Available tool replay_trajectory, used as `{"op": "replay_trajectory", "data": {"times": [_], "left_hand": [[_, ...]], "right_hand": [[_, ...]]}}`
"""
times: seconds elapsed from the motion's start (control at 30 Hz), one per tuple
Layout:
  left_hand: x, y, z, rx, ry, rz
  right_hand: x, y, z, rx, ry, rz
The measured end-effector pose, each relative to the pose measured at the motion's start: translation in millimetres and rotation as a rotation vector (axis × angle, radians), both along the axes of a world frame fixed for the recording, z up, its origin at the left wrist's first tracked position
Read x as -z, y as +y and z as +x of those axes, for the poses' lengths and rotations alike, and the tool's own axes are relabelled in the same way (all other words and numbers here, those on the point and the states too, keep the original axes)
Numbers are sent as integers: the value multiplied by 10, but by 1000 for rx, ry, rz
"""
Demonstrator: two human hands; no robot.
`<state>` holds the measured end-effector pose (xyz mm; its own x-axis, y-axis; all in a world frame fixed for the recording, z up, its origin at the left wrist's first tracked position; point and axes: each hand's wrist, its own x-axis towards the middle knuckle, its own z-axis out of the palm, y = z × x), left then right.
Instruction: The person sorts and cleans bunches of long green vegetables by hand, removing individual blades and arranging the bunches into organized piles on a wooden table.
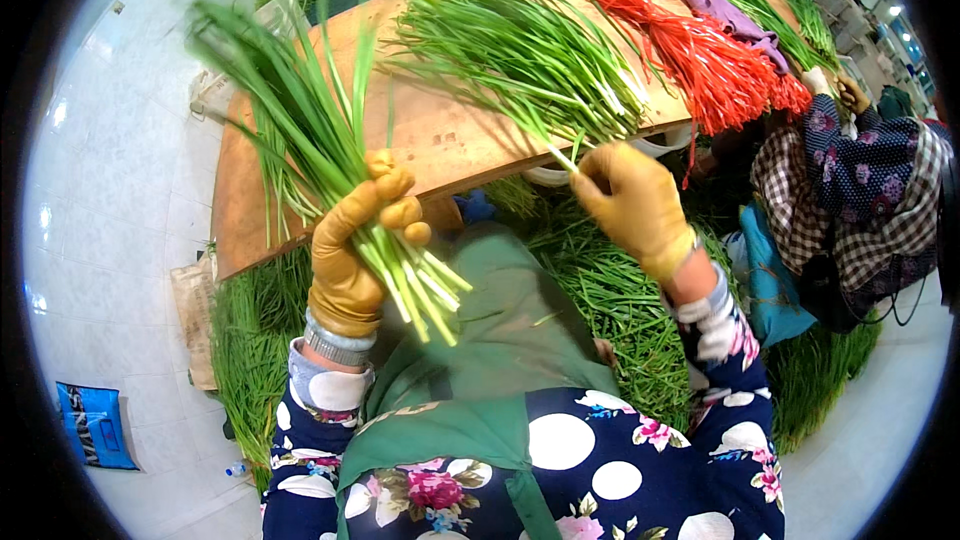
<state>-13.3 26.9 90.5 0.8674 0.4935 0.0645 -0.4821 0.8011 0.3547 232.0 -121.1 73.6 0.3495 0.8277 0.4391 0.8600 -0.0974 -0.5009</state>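
Note:
A yellow-gloved left hand, my left hand, is closed around a bunch of garlic chives. Its pale cut ends point down toward my lap, and its green tips are smeared by motion. At the table's near edge, my right hand, gloved alike, pinches the pale end of a chive stalk. That stalk reaches back to the loose chive pile on the wooden table. A smaller clump of chives lies at the table's left end, partly behind the held bunch.
Red plastic strips lie in a heap right of the pile, beside a purple cloth. Another person works at the right. More chives cover the floor around my green apron. A blue bag lies on the left floor.

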Motion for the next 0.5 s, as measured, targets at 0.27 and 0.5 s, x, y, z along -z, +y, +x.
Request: {"op": "replay_trajectory", "data": {"times": [0.27,0.5], "left_hand": [[601,-368,171,60,625,96],[737,-448,397,-13,726,228]], "right_hand": [[317,-313,-703,4,-264,43],[514,-358,-907,-90,605,-46]]}}
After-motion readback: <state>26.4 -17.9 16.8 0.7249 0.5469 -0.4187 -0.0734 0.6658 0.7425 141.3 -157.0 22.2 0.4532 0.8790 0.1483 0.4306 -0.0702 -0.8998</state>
